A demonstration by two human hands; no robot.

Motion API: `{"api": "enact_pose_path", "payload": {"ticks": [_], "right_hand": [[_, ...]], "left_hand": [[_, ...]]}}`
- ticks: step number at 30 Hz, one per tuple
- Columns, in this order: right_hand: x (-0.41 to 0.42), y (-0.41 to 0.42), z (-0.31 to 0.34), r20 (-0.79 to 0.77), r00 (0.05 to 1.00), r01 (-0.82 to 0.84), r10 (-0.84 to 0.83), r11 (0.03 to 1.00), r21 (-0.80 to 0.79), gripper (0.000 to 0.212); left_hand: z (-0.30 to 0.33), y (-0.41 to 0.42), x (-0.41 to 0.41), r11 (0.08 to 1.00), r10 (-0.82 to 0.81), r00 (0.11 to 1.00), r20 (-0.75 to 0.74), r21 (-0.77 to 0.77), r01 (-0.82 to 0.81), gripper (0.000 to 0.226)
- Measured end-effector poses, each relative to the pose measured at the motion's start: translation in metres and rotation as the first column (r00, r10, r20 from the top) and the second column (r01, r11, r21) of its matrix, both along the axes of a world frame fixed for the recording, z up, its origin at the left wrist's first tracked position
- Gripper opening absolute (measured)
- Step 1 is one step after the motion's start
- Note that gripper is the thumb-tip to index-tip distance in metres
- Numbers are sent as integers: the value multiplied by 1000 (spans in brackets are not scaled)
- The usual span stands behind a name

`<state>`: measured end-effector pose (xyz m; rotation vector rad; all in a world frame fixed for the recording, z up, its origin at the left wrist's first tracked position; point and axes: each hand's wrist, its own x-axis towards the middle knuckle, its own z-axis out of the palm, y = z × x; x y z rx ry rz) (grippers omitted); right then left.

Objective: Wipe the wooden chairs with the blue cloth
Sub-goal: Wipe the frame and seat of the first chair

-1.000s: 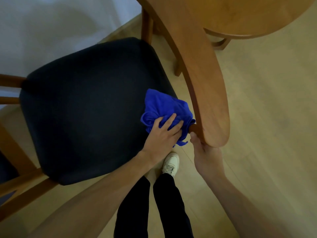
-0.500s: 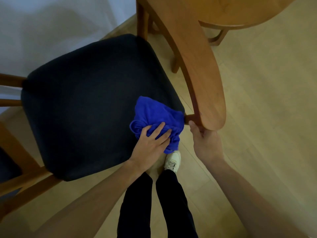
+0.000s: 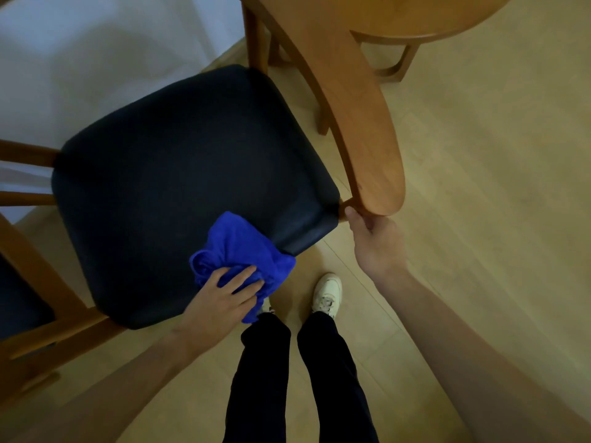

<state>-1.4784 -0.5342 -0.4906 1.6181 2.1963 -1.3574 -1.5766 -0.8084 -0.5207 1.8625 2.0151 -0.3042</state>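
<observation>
Pressing the blue cloth (image 3: 238,251) onto the chair's seat (image 3: 179,174) at lower centre, left hand (image 3: 224,298) flat, our right hand (image 3: 374,241) clasps the backrest (image 3: 361,123); we judge frames remain unwiped.

Looks like a home dining area. Round wooden table (image 3: 399,17) at the top, with a wooden chair (image 3: 361,123) with a dark padded seat pulled out just beside it and part of a second matching chair (image 3: 28,282) further from the table. Pale wood-look floor (image 3: 495,187) beneath, white wall (image 3: 80,59) behind.
</observation>
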Motion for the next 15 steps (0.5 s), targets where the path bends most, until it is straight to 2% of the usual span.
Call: {"api": "enact_pose_path", "payload": {"ticks": [4, 7, 9, 12, 13, 15], "right_hand": [[0, -2, -2, 46, 998, -42, 41, 999, 10, 48], [-1, -9, -3, 75, 993, -98, 97, 995, 18, 47], [-2, -14, -4, 79, 985, -152, 151, 988, 9, 39], [-2, -16, -7, 91, 979, -181, 181, 983, -11, 29], [-2, -16, -7, 91, 979, -179, 180, 984, -14, 31], [0, -16, -8, 86, 981, -174, 175, 985, -19, 35]], "left_hand": [[22, 9, -4, 944, 241, 959, 147, 192, -267, 38], [42, 57, -17, 811, 462, 832, 307, 233, -537, 57], [53, 96, -31, 717, 552, 757, 349, 264, -645, 61], [60, 145, -47, 629, 567, 744, 354, 398, -668, 45], [57, 159, -51, 626, 556, 760, 335, 433, -649, 43], [45, 182, -58, 685, 526, 807, 269, 429, -589, 43]]}}
